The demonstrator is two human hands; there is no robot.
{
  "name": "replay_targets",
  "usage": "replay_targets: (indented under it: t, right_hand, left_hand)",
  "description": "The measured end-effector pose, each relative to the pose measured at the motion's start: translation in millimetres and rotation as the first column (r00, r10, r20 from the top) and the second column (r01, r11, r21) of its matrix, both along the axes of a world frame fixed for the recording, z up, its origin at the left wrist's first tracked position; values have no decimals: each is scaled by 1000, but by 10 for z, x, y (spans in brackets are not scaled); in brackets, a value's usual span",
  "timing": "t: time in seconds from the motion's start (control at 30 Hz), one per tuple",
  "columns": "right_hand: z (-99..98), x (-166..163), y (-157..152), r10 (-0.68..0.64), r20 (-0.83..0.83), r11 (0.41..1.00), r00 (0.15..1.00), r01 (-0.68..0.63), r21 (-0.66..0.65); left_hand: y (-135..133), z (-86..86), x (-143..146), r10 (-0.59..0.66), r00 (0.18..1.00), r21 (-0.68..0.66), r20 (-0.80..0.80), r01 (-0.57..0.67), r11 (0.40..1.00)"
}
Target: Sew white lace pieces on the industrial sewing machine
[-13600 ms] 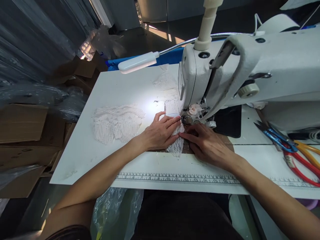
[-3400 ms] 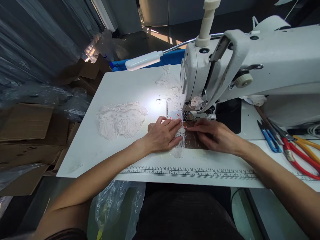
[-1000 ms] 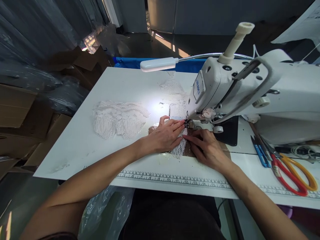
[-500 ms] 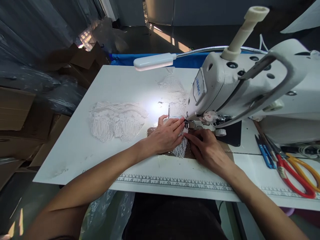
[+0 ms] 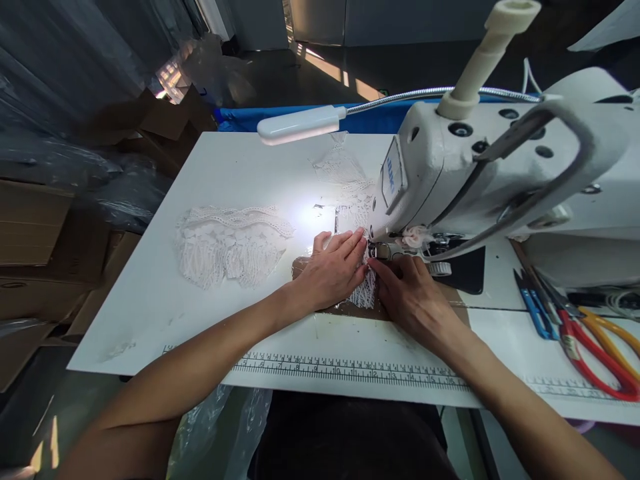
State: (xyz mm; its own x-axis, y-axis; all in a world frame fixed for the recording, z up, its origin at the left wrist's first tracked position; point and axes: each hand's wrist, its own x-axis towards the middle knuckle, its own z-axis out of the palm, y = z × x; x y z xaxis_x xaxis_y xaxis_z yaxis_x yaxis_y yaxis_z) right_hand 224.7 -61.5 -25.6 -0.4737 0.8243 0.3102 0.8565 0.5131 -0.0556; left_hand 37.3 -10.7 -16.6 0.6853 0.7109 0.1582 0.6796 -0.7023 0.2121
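My left hand (image 5: 331, 273) lies flat with fingers stretched out on a strip of white lace (image 5: 364, 295), just left of the presser foot (image 5: 379, 251) of a white sewing machine (image 5: 480, 173). My right hand (image 5: 411, 297) rests on the lace's right side, its fingers extended toward the foot. Sewn lace (image 5: 345, 175) trails away behind the machine head.
A pile of white lace pieces (image 5: 227, 243) lies on the white table (image 5: 165, 293) at the left. A gooseneck lamp (image 5: 300, 124) lights the needle area. Blue snips (image 5: 533, 310) and red and orange scissors (image 5: 597, 350) lie at the right. A printed ruler (image 5: 350, 372) runs along the front edge. Cardboard boxes (image 5: 40, 233) stand at the left.
Both hands have slid slightly forward toward the presser foot, and less lace shows in front of them. The head view has shifted a little.
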Motion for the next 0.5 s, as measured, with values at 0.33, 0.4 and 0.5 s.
replay_targets:
  t: [0.33,0.4,0.5]
  right_hand:
    - [381,274,-371,73,-381,963,922,-165,-214]
    - [548,321,-617,140,-465,957,874,-239,-162]
    - [688,347,-955,248,-452,954,857,-297,-39]
  left_hand:
    - [280,107,-49,-9,995,74,97,1,997]
    - [482,121,-36,-68,996,74,53,64,995]
    - [747,94,-32,-149,988,47,-42,151,987]
